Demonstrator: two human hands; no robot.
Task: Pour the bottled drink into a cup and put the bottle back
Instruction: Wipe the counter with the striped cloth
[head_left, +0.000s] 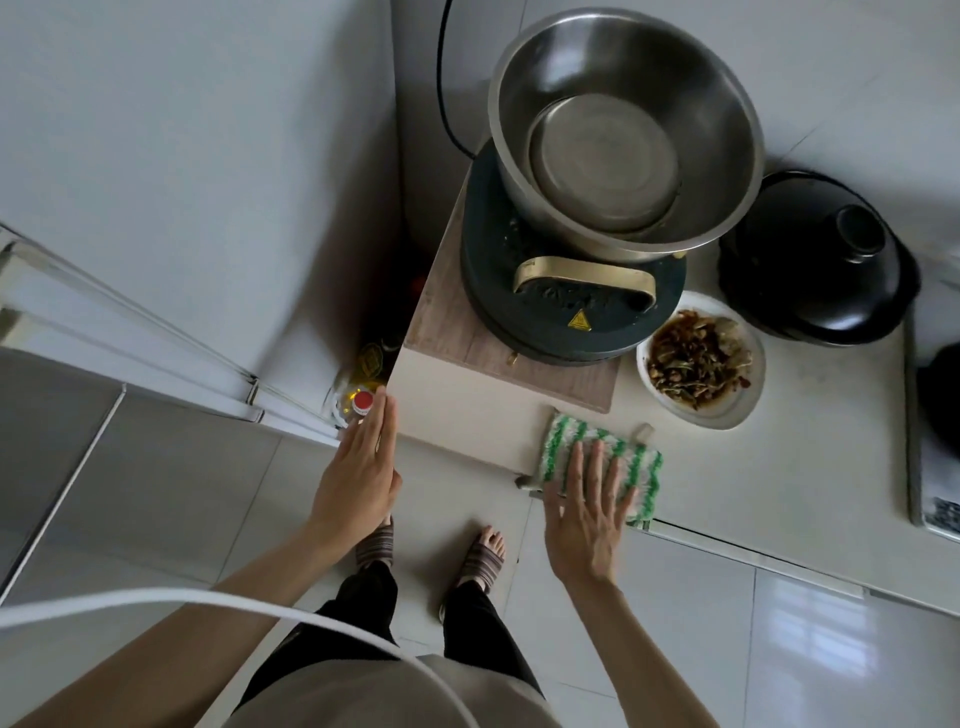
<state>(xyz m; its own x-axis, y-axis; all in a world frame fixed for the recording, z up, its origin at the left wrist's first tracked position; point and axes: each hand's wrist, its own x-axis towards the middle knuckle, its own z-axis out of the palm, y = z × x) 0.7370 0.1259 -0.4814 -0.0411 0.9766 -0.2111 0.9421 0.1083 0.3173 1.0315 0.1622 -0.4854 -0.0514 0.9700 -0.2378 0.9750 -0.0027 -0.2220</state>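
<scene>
Reaching with the flat, empty left hand (358, 467) toward the red-capped bottle (362, 401) in the gap off the counter's (467, 415) left edge, curl the fingers round its neck, while the open right hand (587, 514) rests on the cloth (602, 457).

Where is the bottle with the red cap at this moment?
The clear bottle with the red cap stands low in the gap between the white fridge and the counter, just beyond the left hand's fingertips.
</scene>
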